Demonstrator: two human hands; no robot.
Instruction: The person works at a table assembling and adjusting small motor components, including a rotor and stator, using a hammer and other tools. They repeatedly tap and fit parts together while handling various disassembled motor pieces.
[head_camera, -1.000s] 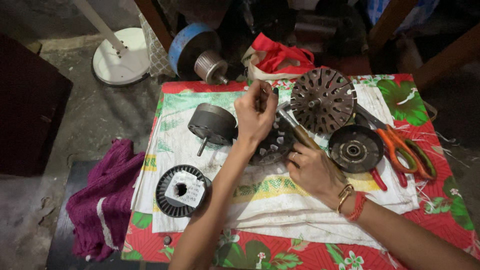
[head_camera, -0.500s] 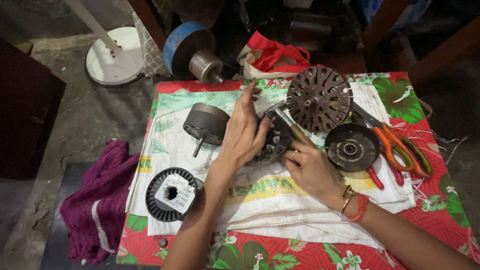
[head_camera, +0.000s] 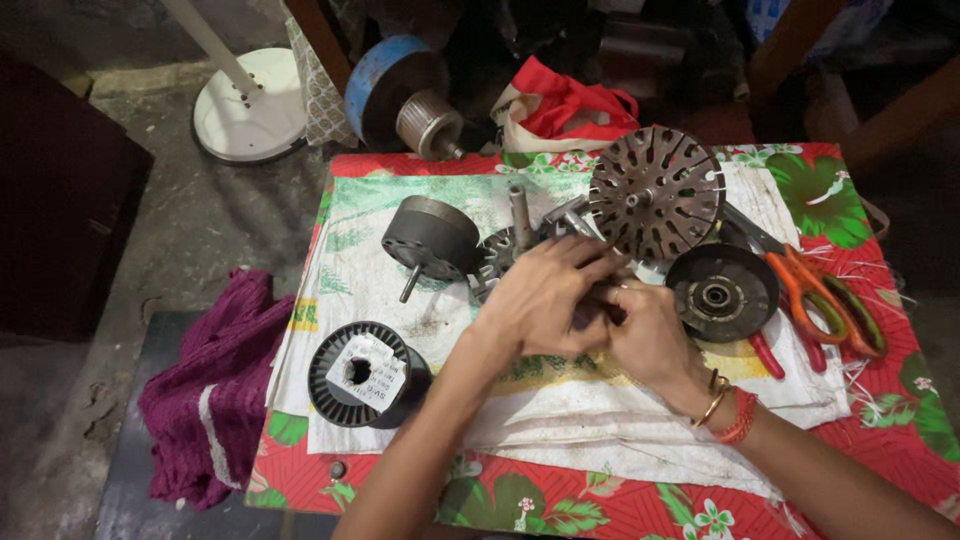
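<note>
1. Fingers: left hand (head_camera: 545, 300) fingers curled down over a dark toothed motor stator (head_camera: 500, 258), covering most of it; grip itself hidden, cannot tell how tight.
2. Right hand (head_camera: 645, 330) fingers bent inward, tips meeting the left hand at the stator's near-right edge; what they pinch is hidden, cannot tell.
3. Stator sits mid-table on a white printed cloth (head_camera: 620, 420); only its left rim shows past the left knuckles. A grey metal shaft (head_camera: 520, 212) stands just behind it.
4. Right wrist wears bangles and a red thread band (head_camera: 728, 410).
5. Left of the hands: dark round motor housing (head_camera: 432, 238) with a short spindle, lying tilted.
6. Behind the hands: slotted round rotor disc (head_camera: 655, 190), touching the shaft area.
7. Right of the right hand: black bearing cap (head_camera: 722, 292), just beside; orange-handled scissors (head_camera: 815, 290) past it.
8. Near left: black wire spool (head_camera: 360, 372) with white label, apart from the hands.
9. All on a red floral tablecloth (head_camera: 880, 440); purple cloth (head_camera: 215, 400) off the table's left; white fan base (head_camera: 250, 110) on the floor, far left.
</note>
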